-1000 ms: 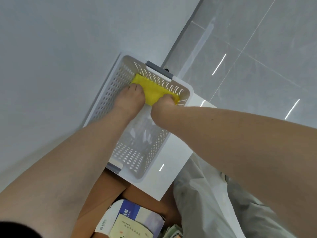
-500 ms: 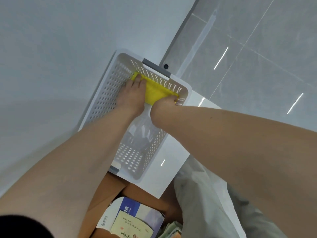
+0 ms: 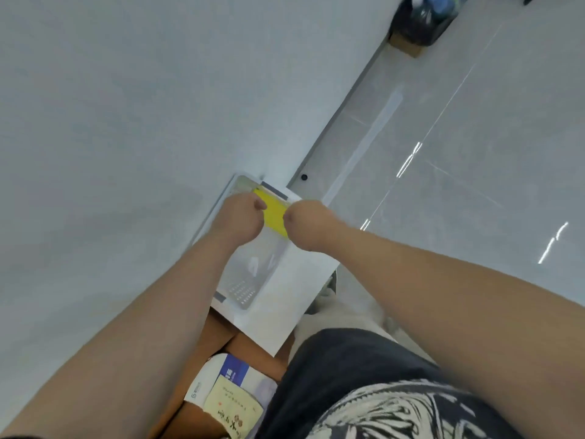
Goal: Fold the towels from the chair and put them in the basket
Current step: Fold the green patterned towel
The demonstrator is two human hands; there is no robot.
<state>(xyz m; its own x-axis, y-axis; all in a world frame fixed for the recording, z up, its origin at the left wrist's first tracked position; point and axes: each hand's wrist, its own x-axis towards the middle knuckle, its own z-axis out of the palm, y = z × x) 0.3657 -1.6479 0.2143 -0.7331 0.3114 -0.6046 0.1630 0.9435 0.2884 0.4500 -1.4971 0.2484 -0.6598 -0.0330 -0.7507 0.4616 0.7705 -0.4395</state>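
A folded yellow towel (image 3: 274, 213) lies at the far end of the white perforated basket (image 3: 242, 297), which stands on a white board (image 3: 294, 299) beside the wall. My left hand (image 3: 242, 218) hovers at the towel's left edge with its thumb out toward the cloth; its fingers point down out of sight. My right hand (image 3: 304, 223) is at the towel's right edge, its back to the camera and its fingers hidden. Whether either hand touches the towel is not visible. The chair is out of view.
The grey wall (image 3: 126, 122) runs close along the basket's left side. A brown cardboard box (image 3: 218, 331) with booklets (image 3: 229, 391) sits below the board. Shiny floor tiles (image 3: 474, 153) spread to the right, with a black bag (image 3: 421, 20) far off by the wall.
The view has pulled back and up from the basket. My left hand, flat on the yellow towel before, has lifted off; both hands now sit higher at the towel's sides.
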